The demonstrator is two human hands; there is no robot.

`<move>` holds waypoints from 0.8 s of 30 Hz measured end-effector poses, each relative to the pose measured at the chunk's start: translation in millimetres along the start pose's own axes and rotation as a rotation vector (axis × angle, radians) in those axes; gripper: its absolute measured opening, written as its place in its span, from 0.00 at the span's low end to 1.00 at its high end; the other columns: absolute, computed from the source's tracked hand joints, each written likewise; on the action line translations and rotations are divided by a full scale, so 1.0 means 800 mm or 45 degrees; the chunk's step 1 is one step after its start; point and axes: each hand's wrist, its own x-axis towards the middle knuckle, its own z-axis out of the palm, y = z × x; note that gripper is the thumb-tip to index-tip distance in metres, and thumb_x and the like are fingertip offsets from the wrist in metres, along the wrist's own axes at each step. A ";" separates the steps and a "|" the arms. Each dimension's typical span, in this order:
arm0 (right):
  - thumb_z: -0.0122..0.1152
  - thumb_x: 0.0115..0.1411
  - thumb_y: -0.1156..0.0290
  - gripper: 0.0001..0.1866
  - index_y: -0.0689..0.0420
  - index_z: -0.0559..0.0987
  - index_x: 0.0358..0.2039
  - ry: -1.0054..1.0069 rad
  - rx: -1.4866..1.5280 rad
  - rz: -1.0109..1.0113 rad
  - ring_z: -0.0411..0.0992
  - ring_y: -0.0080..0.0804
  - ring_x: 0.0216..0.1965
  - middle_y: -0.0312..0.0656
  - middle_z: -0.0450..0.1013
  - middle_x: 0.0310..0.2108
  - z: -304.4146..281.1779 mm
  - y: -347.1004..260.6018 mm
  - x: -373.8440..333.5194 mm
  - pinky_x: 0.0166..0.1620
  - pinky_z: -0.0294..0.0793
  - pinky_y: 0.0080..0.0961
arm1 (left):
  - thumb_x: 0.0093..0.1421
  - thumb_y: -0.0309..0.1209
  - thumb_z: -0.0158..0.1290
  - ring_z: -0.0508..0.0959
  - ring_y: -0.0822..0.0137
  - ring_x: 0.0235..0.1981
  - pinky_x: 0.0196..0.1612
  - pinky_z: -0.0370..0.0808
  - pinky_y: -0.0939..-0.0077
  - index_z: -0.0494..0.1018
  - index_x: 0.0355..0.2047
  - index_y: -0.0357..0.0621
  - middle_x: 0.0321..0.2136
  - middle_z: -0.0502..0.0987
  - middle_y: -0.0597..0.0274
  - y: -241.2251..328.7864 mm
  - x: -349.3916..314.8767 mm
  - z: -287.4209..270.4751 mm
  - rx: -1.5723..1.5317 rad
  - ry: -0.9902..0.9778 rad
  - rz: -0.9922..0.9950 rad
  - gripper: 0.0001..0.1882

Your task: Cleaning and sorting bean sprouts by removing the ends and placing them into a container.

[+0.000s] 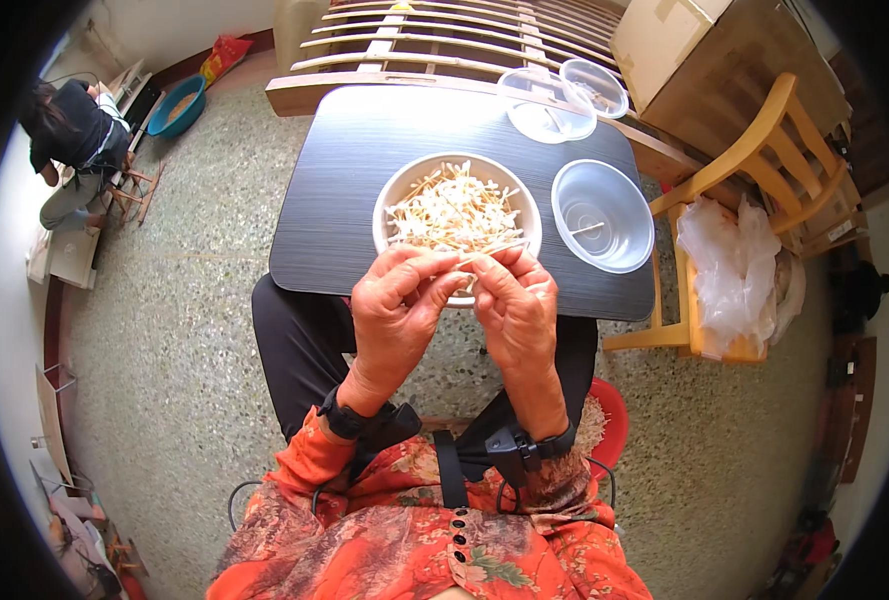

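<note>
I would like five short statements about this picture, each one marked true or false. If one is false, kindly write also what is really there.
1. The left hand and right hand meet at the near side of the white bowl of cotton swabs. True.
2. The tub right of the bowl is full of swabs. False: only one swab is visible in the translucent plastic tub.
3. A crumpled plastic bag lies on the wooden chair. True.
4. The tabletop is bright yellow. False: the tabletop is dark.
5. The red basin is on the floor, beside the right leg. True.
</note>
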 end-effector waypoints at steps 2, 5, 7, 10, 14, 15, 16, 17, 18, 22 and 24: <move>0.60 0.55 0.79 0.05 0.61 0.73 0.32 -0.069 0.027 0.020 0.60 0.10 0.14 0.35 0.73 0.24 -0.001 0.002 -0.004 0.14 0.52 0.08 | 0.49 0.19 0.61 0.73 0.75 0.24 0.27 0.71 0.84 0.77 0.31 0.37 0.26 0.74 0.62 0.000 0.000 0.001 0.055 0.039 0.139 0.08; 0.62 0.55 0.78 0.06 0.61 0.74 0.32 -0.072 -0.019 -0.006 0.58 0.09 0.14 0.34 0.72 0.23 0.004 0.002 -0.011 0.15 0.51 0.09 | 0.49 0.18 0.60 0.74 0.73 0.24 0.27 0.71 0.82 0.76 0.30 0.36 0.25 0.75 0.61 -0.001 -0.005 -0.001 0.028 0.034 0.020 0.07; 0.62 0.55 0.77 0.06 0.61 0.75 0.33 -0.033 -0.045 -0.027 0.58 0.09 0.14 0.34 0.73 0.23 0.010 0.001 -0.014 0.15 0.51 0.09 | 0.50 0.19 0.59 0.74 0.73 0.24 0.28 0.71 0.82 0.75 0.29 0.36 0.24 0.74 0.62 -0.001 -0.005 -0.002 0.031 0.040 -0.021 0.05; 0.62 0.56 0.76 0.07 0.62 0.75 0.35 0.004 -0.060 -0.049 0.57 0.09 0.14 0.35 0.74 0.24 0.008 -0.001 -0.016 0.15 0.51 0.09 | 0.51 0.19 0.58 0.74 0.73 0.24 0.29 0.71 0.82 0.75 0.28 0.36 0.24 0.74 0.61 0.001 -0.003 -0.008 0.124 -0.006 -0.014 0.04; 0.59 0.58 0.74 0.07 0.62 0.76 0.36 -0.034 0.018 -0.047 0.58 0.09 0.15 0.38 0.75 0.28 0.001 0.002 -0.018 0.15 0.52 0.09 | 0.53 0.20 0.58 0.74 0.75 0.25 0.30 0.71 0.83 0.75 0.31 0.36 0.26 0.76 0.62 -0.004 -0.006 -0.012 0.144 -0.059 0.021 0.05; 0.59 0.58 0.74 0.07 0.62 0.76 0.36 -0.031 0.025 -0.048 0.58 0.09 0.15 0.38 0.75 0.28 0.001 0.003 -0.018 0.15 0.52 0.09 | 0.53 0.20 0.58 0.75 0.75 0.26 0.31 0.72 0.83 0.74 0.33 0.35 0.28 0.77 0.62 0.004 -0.007 -0.011 -0.181 -0.060 -0.234 0.06; 0.58 0.59 0.74 0.06 0.62 0.76 0.36 -0.008 0.071 -0.044 0.59 0.10 0.15 0.38 0.75 0.28 0.002 0.005 -0.018 0.15 0.53 0.09 | 0.54 0.21 0.58 0.75 0.76 0.27 0.31 0.72 0.83 0.74 0.35 0.34 0.31 0.78 0.61 0.009 -0.008 -0.010 -0.505 -0.059 -0.491 0.08; 0.58 0.60 0.73 0.06 0.62 0.76 0.36 0.015 0.118 -0.040 0.61 0.11 0.16 0.39 0.75 0.28 0.003 0.006 -0.018 0.15 0.54 0.09 | 0.55 0.21 0.58 0.75 0.78 0.28 0.27 0.70 0.87 0.73 0.37 0.32 0.33 0.78 0.60 0.009 -0.008 -0.010 -0.616 -0.083 -0.507 0.10; 0.58 0.60 0.73 0.06 0.62 0.76 0.36 0.020 0.124 -0.042 0.61 0.11 0.16 0.39 0.75 0.28 0.002 0.008 -0.018 0.15 0.54 0.09 | 0.55 0.21 0.58 0.75 0.78 0.28 0.27 0.70 0.87 0.73 0.37 0.32 0.33 0.78 0.60 0.007 -0.009 -0.010 -0.611 -0.090 -0.510 0.10; 0.55 0.61 0.73 0.07 0.62 0.74 0.38 0.004 0.292 0.055 0.63 0.13 0.17 0.41 0.75 0.29 0.001 0.014 -0.019 0.15 0.57 0.09 | 0.54 0.20 0.58 0.74 0.81 0.25 0.22 0.65 0.91 0.73 0.38 0.33 0.32 0.79 0.60 0.001 -0.015 -0.003 -0.822 -0.051 -0.595 0.11; 0.55 0.62 0.73 0.07 0.61 0.73 0.39 -0.001 0.382 0.103 0.63 0.13 0.16 0.41 0.75 0.30 0.004 0.017 -0.022 0.15 0.58 0.09 | 0.54 0.21 0.58 0.74 0.82 0.25 0.20 0.64 0.92 0.73 0.39 0.34 0.32 0.79 0.60 -0.001 -0.020 0.001 -0.832 -0.037 -0.576 0.12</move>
